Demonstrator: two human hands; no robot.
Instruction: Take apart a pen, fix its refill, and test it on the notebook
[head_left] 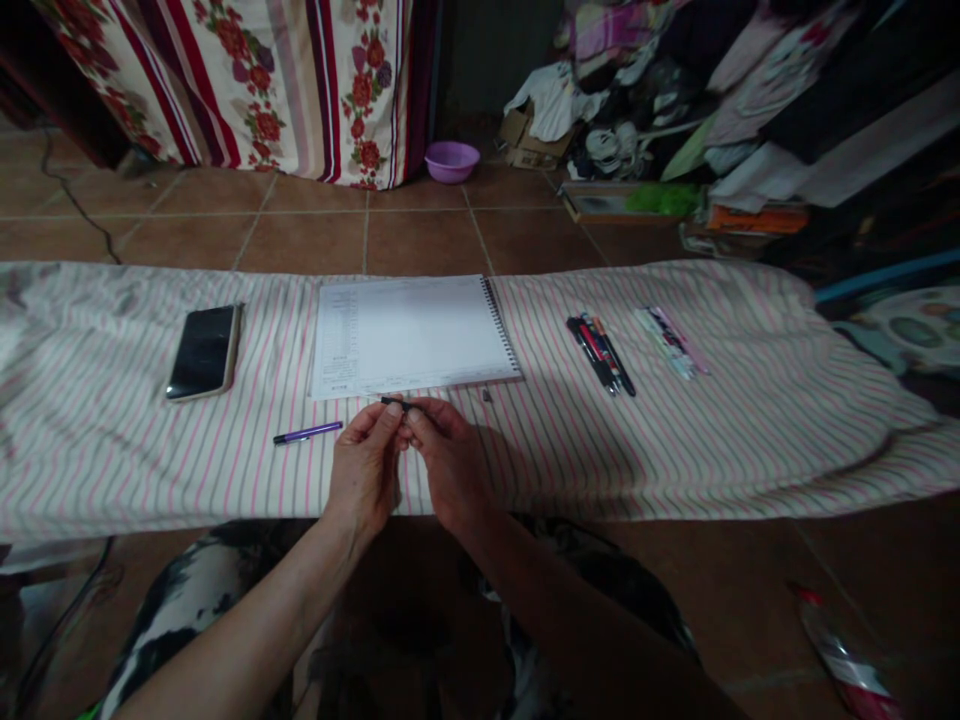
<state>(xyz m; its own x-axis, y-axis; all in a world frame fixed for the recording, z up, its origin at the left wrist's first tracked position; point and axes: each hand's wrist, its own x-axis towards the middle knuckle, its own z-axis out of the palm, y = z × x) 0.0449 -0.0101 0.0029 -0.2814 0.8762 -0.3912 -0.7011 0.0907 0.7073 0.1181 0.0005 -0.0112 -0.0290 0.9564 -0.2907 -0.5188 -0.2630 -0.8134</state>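
My left hand (367, 464) and my right hand (447, 455) meet over the striped cloth (675, 440), fingers pinched together on a small dark pen part (393, 402) held between them. A purple pen (307, 433) lies on the cloth just left of my left hand. Right behind my hands lies an open spiral notebook (409, 335) with a printed sheet on it. A tiny dark piece (487, 396) rests on the cloth to the right of my right hand.
A black phone (203, 351) lies at the left of the cloth. A bunch of pens (601, 354) and a packet of pens (671, 341) lie at the right. Beyond are a tiled floor, a flowered curtain (300, 80), a purple bowl (451, 160) and piled clutter (675, 110).
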